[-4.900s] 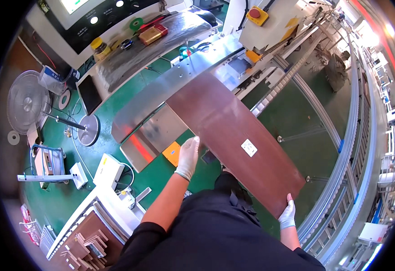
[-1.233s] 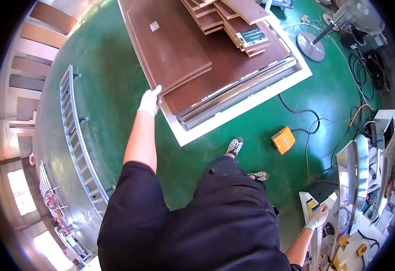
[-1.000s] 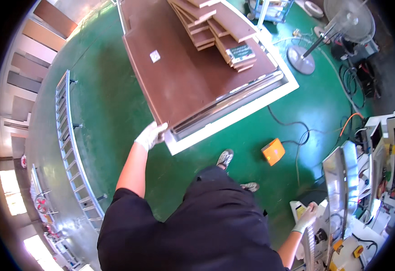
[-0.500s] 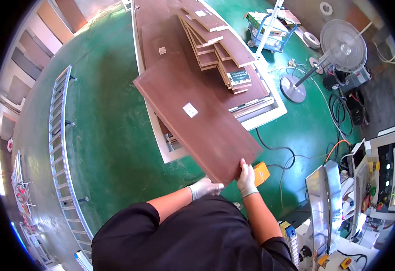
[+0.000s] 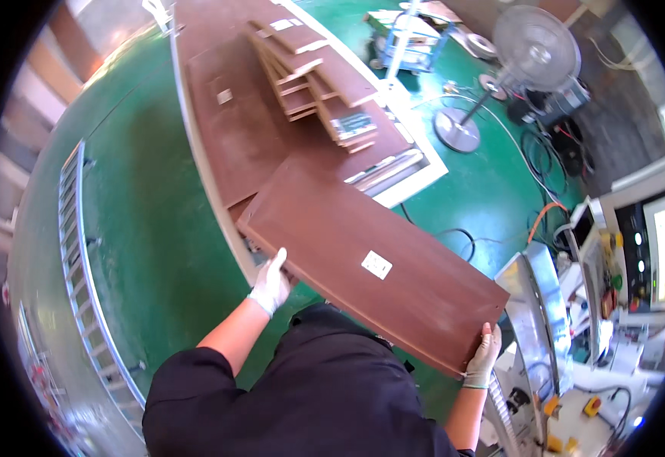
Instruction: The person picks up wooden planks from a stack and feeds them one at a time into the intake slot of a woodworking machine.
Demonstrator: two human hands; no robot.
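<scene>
Both hands, in pale gloves, are on one brown panel [image 5: 408,280]. The left hand [image 5: 273,283] takes the near long edge toward its left end, thumb up against the edge, fingers going under; partly curled, opened about as wide as the board is thick. Fingertips hidden below, so cannot tell how they press. The right hand [image 5: 484,355] grasps the right short end near its near corner, thumb at the top edge, other fingers mostly out of sight behind and under it. Panel is in front of the body, slanting from upper left to lower right, white label [image 5: 376,265] face up. Its far left end overlaps the white-edged table [image 5: 430,172] in view; cannot tell if it touches there. On the table: another brown board [image 5: 245,145] with a small pale label, and a pile of narrow brown pieces [image 5: 306,85] beside it. Right end of the held panel is near the shiny metal plate [image 5: 532,324] at right. Standing fan [image 5: 536,52] beyond the table, ladder-like metal frame [image 5: 81,282] on the green floor [image 5: 149,228] at left.
</scene>
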